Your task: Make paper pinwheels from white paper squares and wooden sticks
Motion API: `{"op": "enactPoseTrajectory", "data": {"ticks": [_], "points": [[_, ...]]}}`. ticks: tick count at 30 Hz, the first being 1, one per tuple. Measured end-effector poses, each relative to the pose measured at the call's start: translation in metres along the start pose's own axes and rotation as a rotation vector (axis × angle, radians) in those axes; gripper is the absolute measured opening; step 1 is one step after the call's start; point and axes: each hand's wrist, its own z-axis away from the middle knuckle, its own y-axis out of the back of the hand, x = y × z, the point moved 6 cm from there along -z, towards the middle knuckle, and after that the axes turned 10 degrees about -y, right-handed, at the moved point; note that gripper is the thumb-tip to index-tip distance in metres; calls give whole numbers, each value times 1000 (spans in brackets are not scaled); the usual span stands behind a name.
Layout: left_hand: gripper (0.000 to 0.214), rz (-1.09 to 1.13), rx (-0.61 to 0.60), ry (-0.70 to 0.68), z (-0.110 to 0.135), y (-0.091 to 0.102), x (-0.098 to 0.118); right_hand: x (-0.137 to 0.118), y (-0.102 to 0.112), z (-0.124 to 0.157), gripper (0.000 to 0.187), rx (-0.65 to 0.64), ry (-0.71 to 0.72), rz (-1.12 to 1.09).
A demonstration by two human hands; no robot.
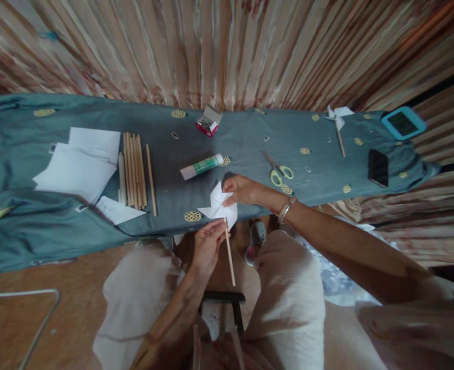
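Note:
Near the front edge of the cloth-covered table is a white paper pinwheel (pixel 216 206). My right hand (pixel 242 190) has its fingers closed on the pinwheel's right side, close to the centre. Below it, my left hand (pixel 208 241) pinches a thin wooden stick (pixel 230 254) near its upper end. The stick's top meets the lower part of the pinwheel, and its other end slants down over my lap. Whether the two are joined cannot be made out. A glue stick (pixel 202 166) lies just beyond the pinwheel, and scissors (pixel 276 168) with green handles lie to the right.
White paper sheets (pixel 80 167) and a row of wooden sticks (pixel 133 169) lie at left. An opened small red box (pixel 208 123) stands at the back. At right are a finished-looking pinwheel (pixel 338 123), a black phone (pixel 378 167) and a blue-framed device (pixel 403 123).

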Motion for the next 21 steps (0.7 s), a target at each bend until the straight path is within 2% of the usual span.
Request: {"op": "enactPoseTrajectory", "data": {"ticks": [8, 13, 21], "points": [[40, 44, -36, 27, 9, -2, 1, -1, 1, 7, 23, 32, 32, -29], [42, -46, -79, 81, 21, 6, 3, 0, 0, 8, 24, 41, 13, -25], [44, -83, -42, 84, 23, 9, 1, -5, -2, 14, 30, -47, -27, -64]]}}
